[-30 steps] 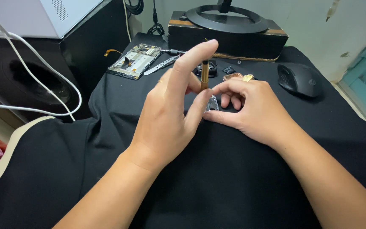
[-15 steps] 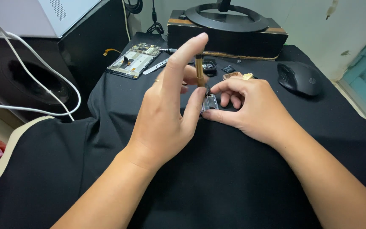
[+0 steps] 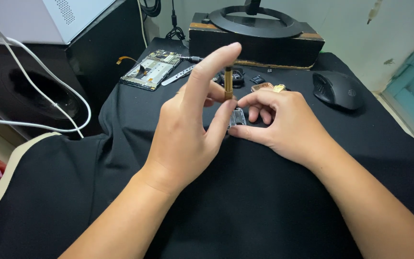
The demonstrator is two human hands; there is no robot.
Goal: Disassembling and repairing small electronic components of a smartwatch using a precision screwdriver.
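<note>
Brass screwdriver (image 3: 228, 82), one, pinched upright in left hand (image 3: 188, 129)'s grip; right hand (image 3: 283, 124) pinches one small metal part (image 3: 237, 116).

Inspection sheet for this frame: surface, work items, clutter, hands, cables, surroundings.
Surface: black cloth draped over the table, wrinkled at the left.
Work items: gold-handled screwdriver held upright; small clear-framed part on the cloth beneath it.
Clutter: opened phone chassis, metal pry tool, small copper-coloured parts, black mouse.
Hands: left hand grips the screwdriver, index fingertip on its top; right hand steadies the part.
Cables: white cable looping at the left; black plug lead at the back.
Surroundings: monitor stand on a dark riser, black speaker, white wall.
</note>
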